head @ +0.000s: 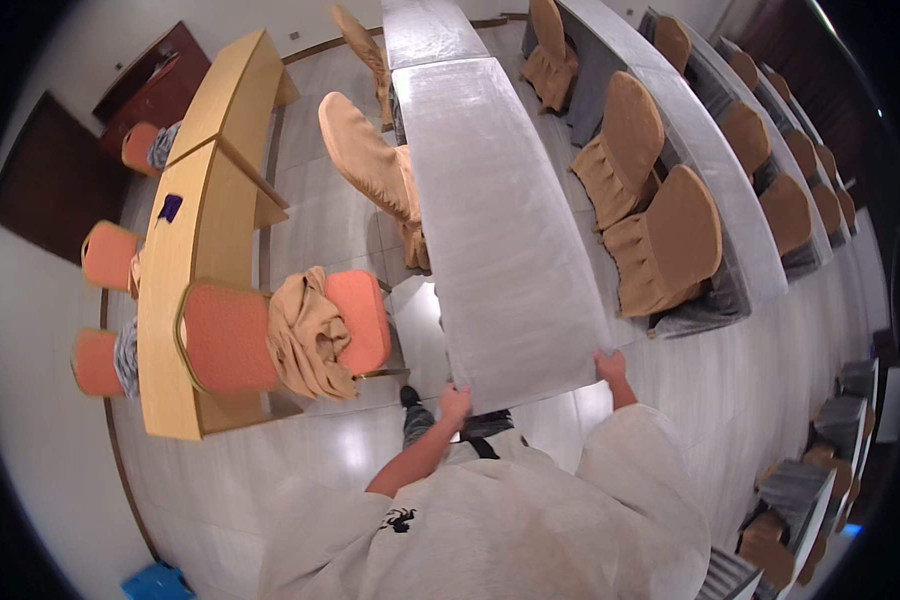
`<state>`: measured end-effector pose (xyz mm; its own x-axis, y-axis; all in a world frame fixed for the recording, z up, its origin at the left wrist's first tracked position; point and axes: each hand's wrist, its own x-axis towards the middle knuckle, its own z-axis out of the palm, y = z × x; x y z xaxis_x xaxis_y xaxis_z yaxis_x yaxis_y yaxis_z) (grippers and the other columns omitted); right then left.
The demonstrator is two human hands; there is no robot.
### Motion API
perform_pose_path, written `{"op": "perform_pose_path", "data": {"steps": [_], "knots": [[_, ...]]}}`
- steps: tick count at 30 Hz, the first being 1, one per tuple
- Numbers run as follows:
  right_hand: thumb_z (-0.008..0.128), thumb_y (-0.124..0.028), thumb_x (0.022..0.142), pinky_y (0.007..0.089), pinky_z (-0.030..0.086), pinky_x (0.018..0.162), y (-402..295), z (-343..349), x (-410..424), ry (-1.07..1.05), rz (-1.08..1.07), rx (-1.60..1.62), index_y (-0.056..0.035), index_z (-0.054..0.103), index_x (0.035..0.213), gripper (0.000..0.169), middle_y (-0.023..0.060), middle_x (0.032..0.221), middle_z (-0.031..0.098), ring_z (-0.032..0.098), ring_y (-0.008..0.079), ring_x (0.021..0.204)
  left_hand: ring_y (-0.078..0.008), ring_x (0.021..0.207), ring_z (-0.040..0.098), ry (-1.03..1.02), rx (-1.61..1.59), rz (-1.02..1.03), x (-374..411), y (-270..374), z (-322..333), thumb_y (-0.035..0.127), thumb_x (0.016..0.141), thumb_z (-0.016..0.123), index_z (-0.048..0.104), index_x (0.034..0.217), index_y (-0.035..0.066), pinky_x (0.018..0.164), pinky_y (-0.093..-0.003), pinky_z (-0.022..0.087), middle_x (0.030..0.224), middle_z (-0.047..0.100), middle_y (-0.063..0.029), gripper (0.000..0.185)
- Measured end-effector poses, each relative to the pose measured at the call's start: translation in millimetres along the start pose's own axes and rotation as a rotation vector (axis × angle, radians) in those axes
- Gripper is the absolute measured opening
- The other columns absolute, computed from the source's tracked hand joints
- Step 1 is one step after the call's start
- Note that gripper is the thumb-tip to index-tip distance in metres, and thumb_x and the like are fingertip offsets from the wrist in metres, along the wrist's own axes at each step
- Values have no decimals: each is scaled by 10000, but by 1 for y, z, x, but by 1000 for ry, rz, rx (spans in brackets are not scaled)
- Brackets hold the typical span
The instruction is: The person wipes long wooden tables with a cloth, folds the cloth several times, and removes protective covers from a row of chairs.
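A long table with a grey cloth cover (pixel 514 232) stretches away in front of me. At its near left corner is my left hand (pixel 455 403), its fingers closed on the cover's edge. My right hand (pixel 610 365) grips the near right corner in the same way. The fingertips of both hands are partly hidden at the edge. The cover lies mostly flat over the top, with faint creases. Another grey-covered table (pixel 431 30) stands end to end with it at the far side.
An orange chair (pixel 229 337) holding a crumpled tan chair cover (pixel 311 337) stands left, beside a light wooden desk (pixel 172 300). Tan-covered chairs (pixel 675 236) and another grey-covered table (pixel 720 187) are at the right. A blue object (pixel 157 581) lies at the lower left.
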<state>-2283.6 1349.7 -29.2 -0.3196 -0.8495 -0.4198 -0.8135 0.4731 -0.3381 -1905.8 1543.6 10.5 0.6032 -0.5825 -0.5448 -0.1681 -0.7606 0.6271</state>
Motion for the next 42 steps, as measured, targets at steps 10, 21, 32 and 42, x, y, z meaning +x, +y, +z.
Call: {"op": "perform_pose_path", "data": {"steps": [10,21,32,42], "knots": [[914,-411,639,402,509,968,-32,-38,-21,-180,-25,308,129,632,1172,810,253,1203,675,650,341,1149,-333,957,691,6,-106,-87,36,-37,9,282,847,710,695,1024,-42,807,-435,517,987,709,-231,370],[907,-384,666,396,536,873,17,-53,-4,-245,12,149,93,705,1064,654,224,1055,726,696,319,1014,-360,1016,673,-31,23,-147,-13,-14,27,341,870,700,650,1086,-33,847,-442,517,1087,690,-242,436],[947,-335,625,375,549,827,21,-45,-47,-159,90,369,38,634,1061,653,179,978,727,700,286,895,-399,930,680,-158,176,18,-20,-53,-1,419,878,705,676,942,-20,812,-468,528,958,701,-240,444],[791,-553,780,404,537,733,6,33,-150,59,527,673,75,533,1110,755,215,1022,642,642,309,848,-425,924,686,-681,727,374,-6,-2,-47,659,890,567,714,849,-28,808,-525,529,917,708,-253,703]]}}
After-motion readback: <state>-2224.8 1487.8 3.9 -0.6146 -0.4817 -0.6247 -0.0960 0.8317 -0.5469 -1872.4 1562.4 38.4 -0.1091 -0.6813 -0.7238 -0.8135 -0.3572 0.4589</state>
